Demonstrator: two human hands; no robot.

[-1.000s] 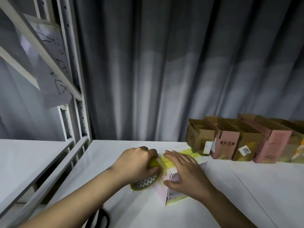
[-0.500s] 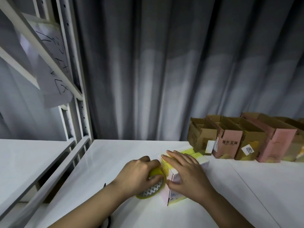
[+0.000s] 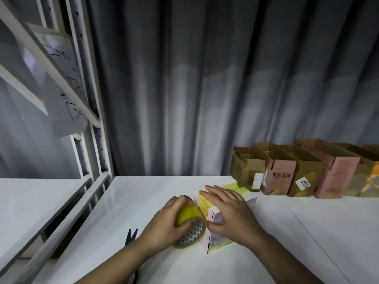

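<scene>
Left hand (image 3: 164,220) grips yellow tape roll (image 3: 189,224) against pink-and-yellow cardboard box (image 3: 215,218); right hand (image 3: 229,214) presses flat on it, fingers straight.

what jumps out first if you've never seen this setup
At the centre of the white table, the left hand grips a yellow tape roll against a small pastel box, which the right hand holds down with flat fingers. Behind, to the right, a row of open cartons lines the grey curtain.
</scene>
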